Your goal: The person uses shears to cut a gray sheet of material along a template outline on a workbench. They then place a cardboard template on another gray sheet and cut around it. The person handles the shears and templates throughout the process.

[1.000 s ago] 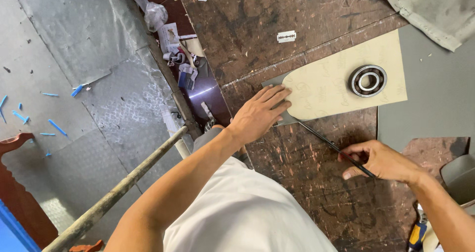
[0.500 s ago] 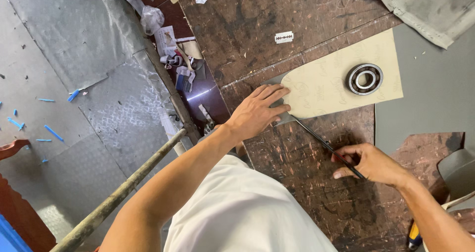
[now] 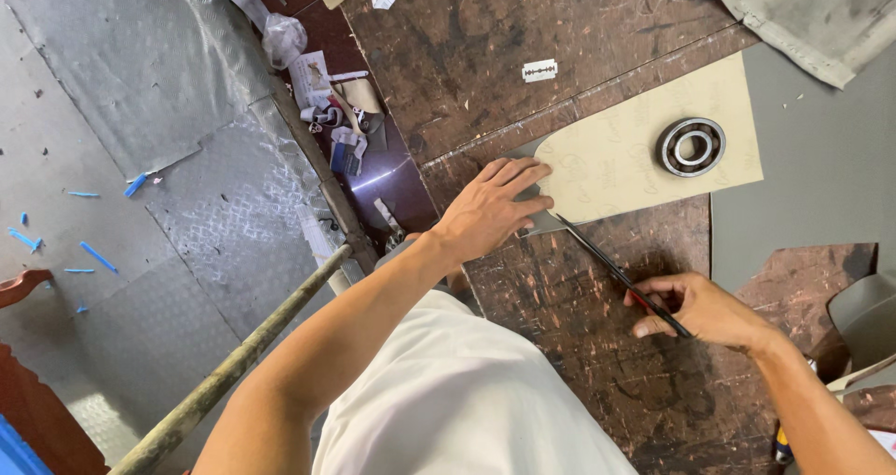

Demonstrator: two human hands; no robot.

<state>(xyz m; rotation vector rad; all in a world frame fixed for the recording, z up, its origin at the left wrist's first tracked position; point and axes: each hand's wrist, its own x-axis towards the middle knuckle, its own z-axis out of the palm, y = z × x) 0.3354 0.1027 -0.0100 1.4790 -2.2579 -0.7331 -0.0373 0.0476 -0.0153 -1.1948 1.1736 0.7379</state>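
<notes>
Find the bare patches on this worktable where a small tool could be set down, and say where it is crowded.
Bare: dark tabletop above the razor blade; scratched wood between left hand and right hand. Crowded: scraps along the table's left edge; the tan template under the bearing.

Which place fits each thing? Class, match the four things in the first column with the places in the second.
1 bearing
2 razor blade
3 left hand
4 right hand

a bare on the dark wooden table
b pressing the rounded end of the tan template
c on top of the template
d gripping a thin dark tool

Pairs: 1-c, 2-a, 3-b, 4-d
</notes>
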